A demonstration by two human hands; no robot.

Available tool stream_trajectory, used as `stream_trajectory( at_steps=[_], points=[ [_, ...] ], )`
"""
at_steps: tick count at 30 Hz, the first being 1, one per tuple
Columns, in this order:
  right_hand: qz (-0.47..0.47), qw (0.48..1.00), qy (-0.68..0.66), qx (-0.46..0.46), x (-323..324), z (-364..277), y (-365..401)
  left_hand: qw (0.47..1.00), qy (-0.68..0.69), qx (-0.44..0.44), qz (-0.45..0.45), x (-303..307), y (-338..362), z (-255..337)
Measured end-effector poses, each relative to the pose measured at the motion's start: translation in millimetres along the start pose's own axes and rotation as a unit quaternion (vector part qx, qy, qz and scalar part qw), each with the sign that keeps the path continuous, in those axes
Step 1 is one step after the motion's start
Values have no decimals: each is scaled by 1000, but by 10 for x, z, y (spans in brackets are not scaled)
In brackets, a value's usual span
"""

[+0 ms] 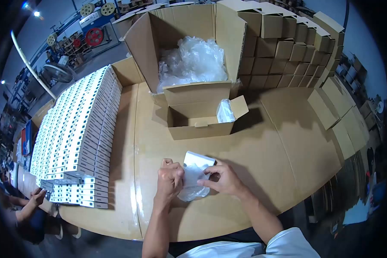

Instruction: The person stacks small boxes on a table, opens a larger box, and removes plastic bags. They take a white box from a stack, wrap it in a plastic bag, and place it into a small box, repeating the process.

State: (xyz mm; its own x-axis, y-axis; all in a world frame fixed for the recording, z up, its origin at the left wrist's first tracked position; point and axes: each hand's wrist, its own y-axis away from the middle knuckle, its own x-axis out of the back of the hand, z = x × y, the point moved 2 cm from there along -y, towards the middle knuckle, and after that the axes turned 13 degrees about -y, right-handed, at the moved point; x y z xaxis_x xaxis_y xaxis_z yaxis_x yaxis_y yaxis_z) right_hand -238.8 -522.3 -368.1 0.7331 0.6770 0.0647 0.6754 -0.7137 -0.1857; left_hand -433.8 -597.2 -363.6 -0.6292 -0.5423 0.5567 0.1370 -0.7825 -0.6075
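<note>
Between my hands, low over the cardboard-covered table, is a small white box (198, 159) partly inside a clear plastic bag (192, 191). My left hand (170, 178) is closed on the bag's left side, thumb and fingers curled in. My right hand (223, 177) pinches the bag's right edge near the white box. Beyond them stands an open brown carton (202, 130) with its flaps up. One plastic-wrapped white box (225, 112) stands at the right end inside it.
A tall stack of white boxes (79, 129) lines the left. Behind the carton, a large cardboard box (182, 21) holds crumpled clear bags (193, 60). Many brown cartons (284, 49) are stacked at the back right. Folded cardboard (339, 116) lies at the right edge. Another person's hands (38, 197) are at far left.
</note>
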Motion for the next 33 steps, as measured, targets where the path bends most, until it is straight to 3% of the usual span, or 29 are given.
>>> stream_trajectory(
  at_steps=[3,7,8,11,12,15,19,22,25,28,33],
  points=[
    [-24,998,56,-33,9,108,3,998,-45,-23,22,44,-27,42],
    [85,996,9,8,48,94,-19,988,-112,7,103,196,-133,169],
    [111,994,-2,9,52,76,-29,992,-33,67,101,238,-64,122],
    [161,987,10,26,66,6,-24,963,151,138,175,54,-27,81],
    [169,985,24,16,78,45,-11,948,256,164,94,62,9,-7],
    [183,983,-4,-4,72,108,1,922,293,247,-45,-85,122,-2],
    [135,986,-61,80,44,123,-43,917,262,298,-36,-176,101,56],
    [166,974,-139,68,191,-160,-43,909,249,330,-60,-126,75,143],
    [262,947,-70,170,407,-183,-39,926,219,290,-102,-159,106,144],
    [255,924,-188,214,421,-345,-66,921,234,276,-145,-237,153,148],
    [193,937,-234,172,350,-146,-27,916,243,267,-176,-235,92,230]
  ],
)
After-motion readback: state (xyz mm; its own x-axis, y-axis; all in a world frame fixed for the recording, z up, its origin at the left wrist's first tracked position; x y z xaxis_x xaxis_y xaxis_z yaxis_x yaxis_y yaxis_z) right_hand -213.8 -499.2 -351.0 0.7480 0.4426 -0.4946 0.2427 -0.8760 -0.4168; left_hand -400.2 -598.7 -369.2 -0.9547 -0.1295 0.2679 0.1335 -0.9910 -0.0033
